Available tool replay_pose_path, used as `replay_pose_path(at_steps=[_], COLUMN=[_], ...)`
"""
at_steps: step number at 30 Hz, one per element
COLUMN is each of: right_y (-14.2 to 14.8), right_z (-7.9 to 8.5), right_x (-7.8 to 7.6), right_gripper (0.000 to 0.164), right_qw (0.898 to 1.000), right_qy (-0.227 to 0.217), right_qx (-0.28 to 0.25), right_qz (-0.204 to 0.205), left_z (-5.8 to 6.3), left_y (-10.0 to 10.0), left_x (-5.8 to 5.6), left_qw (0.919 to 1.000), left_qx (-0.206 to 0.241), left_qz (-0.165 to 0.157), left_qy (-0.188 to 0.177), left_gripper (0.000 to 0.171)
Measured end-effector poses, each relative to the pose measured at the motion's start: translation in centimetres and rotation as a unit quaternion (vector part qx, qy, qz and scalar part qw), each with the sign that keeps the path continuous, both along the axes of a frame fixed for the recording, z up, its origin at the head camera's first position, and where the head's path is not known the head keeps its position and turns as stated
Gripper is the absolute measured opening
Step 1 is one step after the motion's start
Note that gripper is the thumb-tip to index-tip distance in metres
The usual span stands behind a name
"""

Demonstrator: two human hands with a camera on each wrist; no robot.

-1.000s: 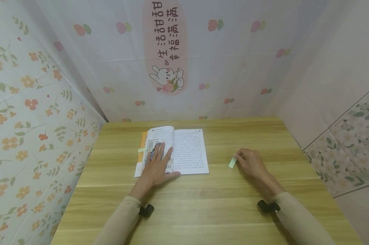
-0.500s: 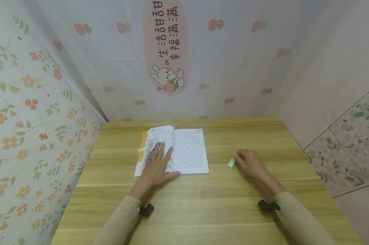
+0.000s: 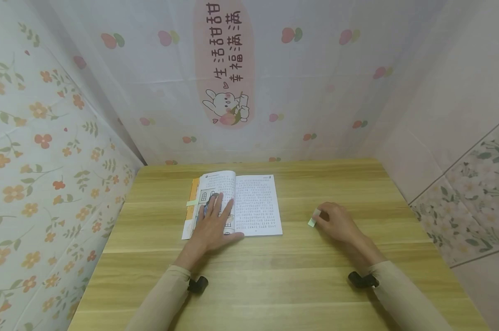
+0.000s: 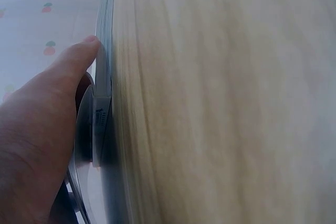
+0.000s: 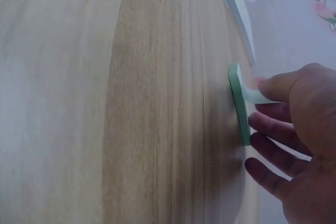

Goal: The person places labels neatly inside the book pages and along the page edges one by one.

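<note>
An open book (image 3: 257,204) lies on the table, text on its right page and a picture on the raised left page. My left hand (image 3: 212,230) rests on that left page with fingers spread, the thumb along the lower edge near the spine. To the right of the book is a small pad of light green sticky notes (image 5: 239,106). My right hand (image 3: 338,221) pinches the pad's top sticky note (image 5: 254,97) between thumb and index finger, bending it up from the stack. The other fingers are close beside the pad.
A pale green tab (image 3: 192,202) sticks out from the book's left side over an orange strip (image 3: 195,184). The wooden table (image 3: 266,276) meets a printed curtain (image 3: 328,92) at the back, with a floral cloth (image 3: 38,184) on the left.
My right fingers have curled the top sticky note up and back from the pad, and the pad has shifted slightly left. My left hand has stayed on the book.
</note>
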State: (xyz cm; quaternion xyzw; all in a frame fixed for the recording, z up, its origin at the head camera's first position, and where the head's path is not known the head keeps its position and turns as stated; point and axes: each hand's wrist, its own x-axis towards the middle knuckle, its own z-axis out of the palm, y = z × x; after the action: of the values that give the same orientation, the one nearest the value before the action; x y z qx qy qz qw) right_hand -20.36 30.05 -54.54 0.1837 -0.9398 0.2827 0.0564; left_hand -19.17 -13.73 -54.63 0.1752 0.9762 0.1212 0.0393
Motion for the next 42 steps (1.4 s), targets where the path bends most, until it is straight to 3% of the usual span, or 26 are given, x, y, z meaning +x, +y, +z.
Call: replay_pose_path(at_steps=[10,22,42], right_y=[-0.15,-0.17,-0.09], right_z=[-0.12,-0.45,0.25], right_x=[-0.17,-0.08,0.02], right_gripper=[0.012,0.008,0.004], right_qw=[1.000,0.999,1.000], right_qy=[0.017,0.034,-0.004], right_qx=[0.018,0.030,0.026], right_qz=[0.014,0.019,0.014], left_z=[0.05,0.12,-0.05], left_y=[0.01,0.00,0.07], left_x=[0.01,0.11,-0.04], left_qw=[1.0000,1.0000,0.9999], left_qx=[0.006,0.004,-0.001], left_qz=[0.001,0.002,0.004], left_qy=[0.006,0.007,-0.012], left_gripper=[0.116,0.116,0.118])
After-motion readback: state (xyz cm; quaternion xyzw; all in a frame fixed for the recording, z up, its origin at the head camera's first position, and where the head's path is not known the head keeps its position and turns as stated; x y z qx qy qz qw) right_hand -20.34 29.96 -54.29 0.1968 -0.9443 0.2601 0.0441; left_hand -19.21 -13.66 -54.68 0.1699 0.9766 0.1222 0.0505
